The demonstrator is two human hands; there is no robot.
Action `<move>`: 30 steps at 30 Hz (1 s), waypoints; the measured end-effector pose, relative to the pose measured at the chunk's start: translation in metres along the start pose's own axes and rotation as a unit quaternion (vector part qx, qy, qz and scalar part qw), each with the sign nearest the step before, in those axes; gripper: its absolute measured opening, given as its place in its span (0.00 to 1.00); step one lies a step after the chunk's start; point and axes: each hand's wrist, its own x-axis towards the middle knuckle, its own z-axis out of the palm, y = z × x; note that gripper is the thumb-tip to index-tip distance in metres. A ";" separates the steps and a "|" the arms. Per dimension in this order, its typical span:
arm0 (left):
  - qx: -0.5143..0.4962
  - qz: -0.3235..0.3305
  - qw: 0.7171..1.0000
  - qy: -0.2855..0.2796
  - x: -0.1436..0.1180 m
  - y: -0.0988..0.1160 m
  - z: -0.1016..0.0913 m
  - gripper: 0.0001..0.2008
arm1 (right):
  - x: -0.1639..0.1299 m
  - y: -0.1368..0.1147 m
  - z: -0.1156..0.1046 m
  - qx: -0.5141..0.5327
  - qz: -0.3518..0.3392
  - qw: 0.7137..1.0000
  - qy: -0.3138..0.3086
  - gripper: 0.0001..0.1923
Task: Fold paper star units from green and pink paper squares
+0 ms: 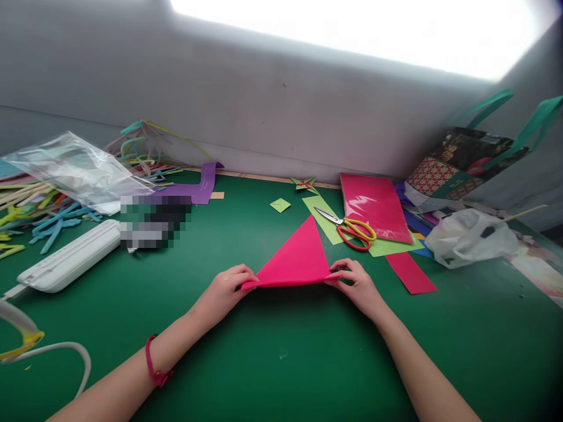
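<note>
A sheet of pink-red paper, folded into a triangle, is held just over the green table, its point facing away from me. My left hand pinches its left corner between thumb and fingers. At the opposite corner, my right hand pinches the paper the same way. A narrow folded band runs along the near edge between both hands. Just beyond the paper lie scissors with red and yellow handles, on a light green paper strip.
Behind are a small green folded square, a green-and-red paper star and a pack of red paper. A red strip and a plastic bag lie right. At left sit a white power strip and pipe cleaners.
</note>
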 end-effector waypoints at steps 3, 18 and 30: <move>-0.014 -0.055 0.998 0.011 0.003 0.002 0.003 0.11 | 0.003 -0.004 0.001 -0.024 0.044 0.999 0.018 0.12; 0.247 -0.049 0.955 0.158 0.003 0.028 0.026 0.23 | 0.007 -0.016 0.013 -0.161 0.061 0.983 0.065 0.18; 0.224 0.079 0.970 -0.049 0.020 0.037 0.054 0.27 | 0.010 -0.016 0.013 -0.175 0.089 0.980 0.039 0.17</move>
